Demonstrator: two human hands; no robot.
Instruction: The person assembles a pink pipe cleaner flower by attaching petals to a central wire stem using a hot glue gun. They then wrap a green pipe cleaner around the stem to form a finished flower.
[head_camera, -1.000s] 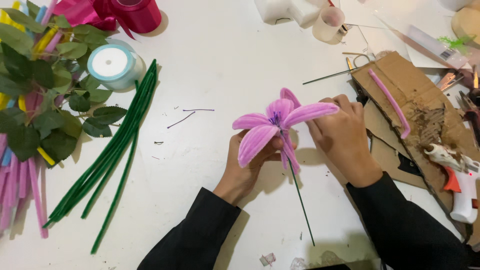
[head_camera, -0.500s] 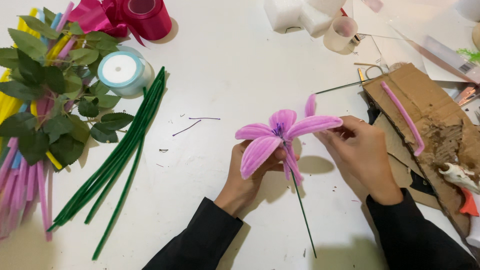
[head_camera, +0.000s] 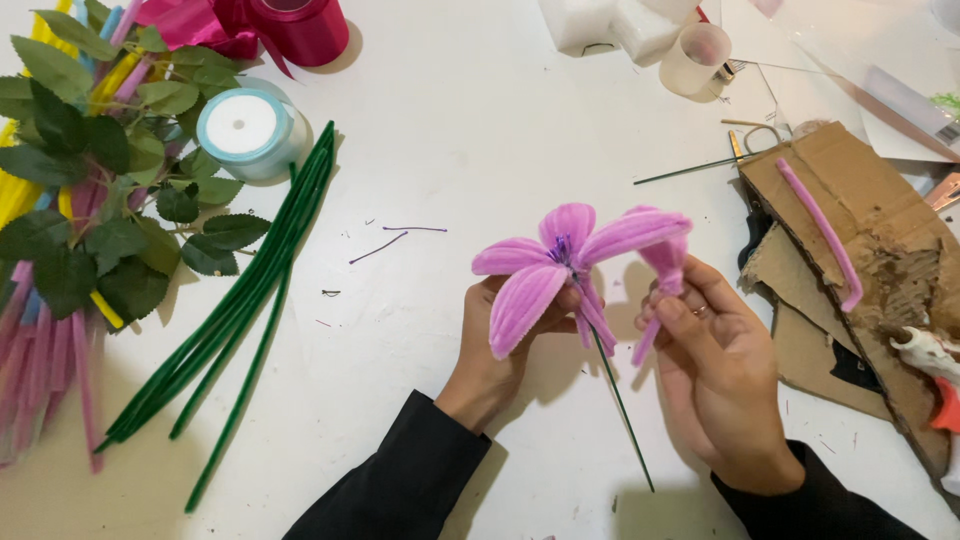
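A pink chenille-stem flower (head_camera: 545, 270) with several fuzzy petals and a purple centre sits above the white table (head_camera: 470, 150). My left hand (head_camera: 495, 345) grips it from below at the base of the petals, where a thin green wire stem (head_camera: 622, 410) runs down and to the right. My right hand (head_camera: 715, 365) pinches a separate pink petal (head_camera: 662, 262) by its lower end, right beside the flower's right side. Both sleeves are black.
A bundle of green chenille stems (head_camera: 250, 300) lies left of centre. Fake leaves and coloured stems (head_camera: 70, 200) fill the left edge, with a pale blue ribbon roll (head_camera: 245, 128) and a magenta ribbon roll (head_camera: 295, 25). Cardboard (head_camera: 860, 230) with a pink stem (head_camera: 820, 232) lies right.
My right hand has pulled slightly back from the flower and now holds a loose pink petal upright beside it. The view has shifted a little.
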